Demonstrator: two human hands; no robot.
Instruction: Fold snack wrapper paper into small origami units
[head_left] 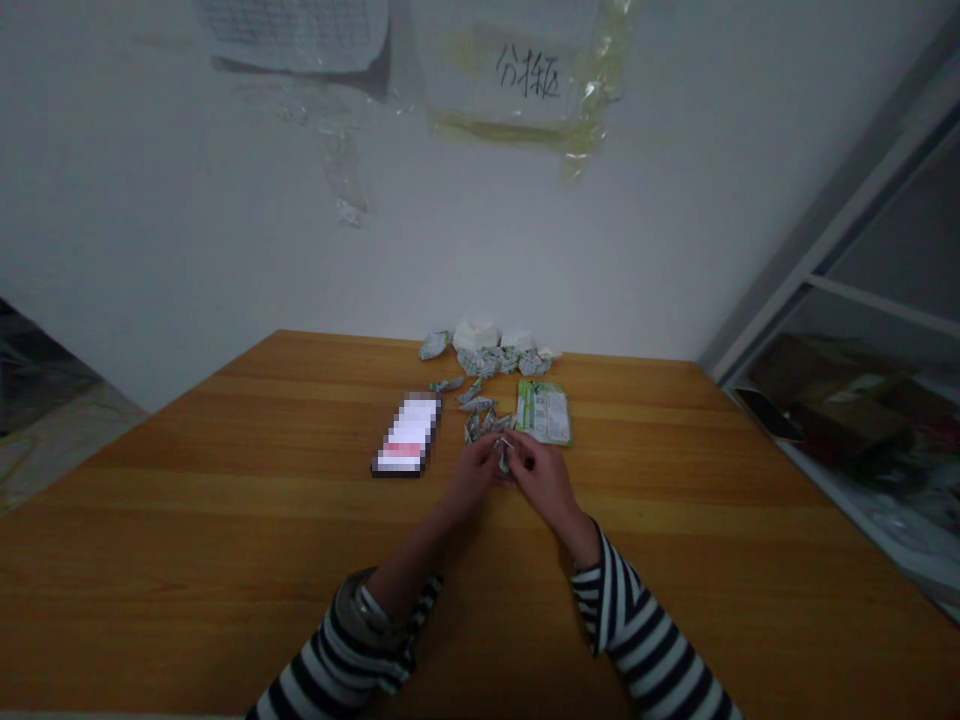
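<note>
My left hand [474, 474] and my right hand [541, 476] meet over the wooden table [225, 520], fingers pinched together on one small folded paper piece [503, 456]. The piece is pale with green print and mostly hidden by my fingertips. Just beyond my hands lie several similar folded paper pieces [480, 405]. A green and white printed packet [544, 412] lies flat to the right of them, just beyond my right hand.
A phone [407, 434] with a lit screen lies left of my hands. More crumpled folded papers and white pieces [487, 352] are heaped at the table's far edge against the wall. A metal-framed shelf unit [847, 400] stands to the right.
</note>
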